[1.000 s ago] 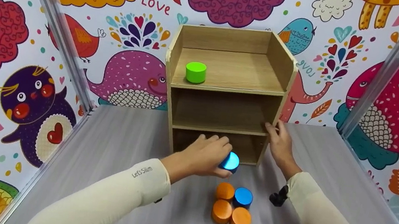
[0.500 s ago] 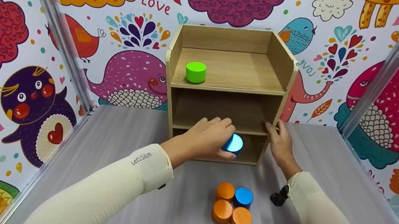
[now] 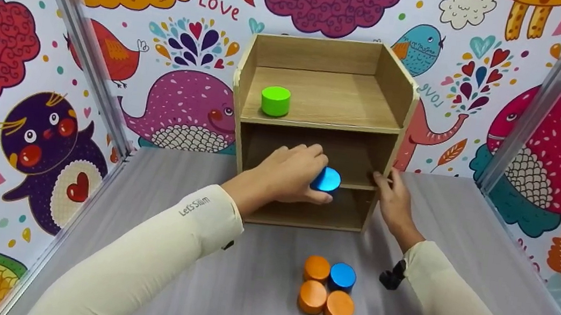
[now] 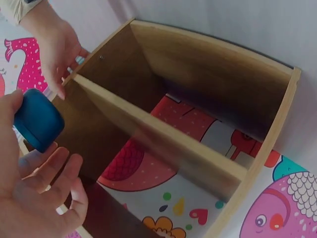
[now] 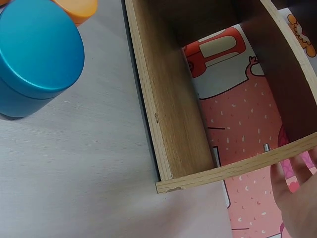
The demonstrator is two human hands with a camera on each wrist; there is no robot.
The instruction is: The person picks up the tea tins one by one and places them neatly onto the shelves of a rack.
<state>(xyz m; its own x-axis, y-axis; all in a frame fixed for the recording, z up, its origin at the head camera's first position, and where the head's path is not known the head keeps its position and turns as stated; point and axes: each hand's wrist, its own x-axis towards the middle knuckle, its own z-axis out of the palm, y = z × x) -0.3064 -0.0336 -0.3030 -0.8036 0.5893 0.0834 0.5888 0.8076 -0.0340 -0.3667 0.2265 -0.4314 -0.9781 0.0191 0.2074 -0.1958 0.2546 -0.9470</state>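
My left hand (image 3: 291, 175) holds a blue cylinder (image 3: 328, 180) between thumb and fingers, at the front edge of the middle board of a wooden shelf unit (image 3: 317, 122). In the left wrist view the blue cylinder (image 4: 40, 119) sits by the thumb, with the lower fingers loosely bent. My right hand (image 3: 395, 202) grips the unit's right side panel, thumb over its front edge and fingers along the outside. The right wrist view shows those fingers (image 5: 282, 183) against the panel. On the top shelf, at the left, stands a green cylinder (image 3: 275, 101).
Another blue cylinder (image 3: 342, 277) and several orange cylinders (image 3: 339, 309) stand grouped on the grey table (image 3: 219, 290) in front of the unit. Walls with cartoon prints (image 3: 184, 107) enclose the table at the back and sides.
My left hand has lifted the blue cylinder from low before the bottom compartment up to the middle board. The right hand has stayed on the side panel.
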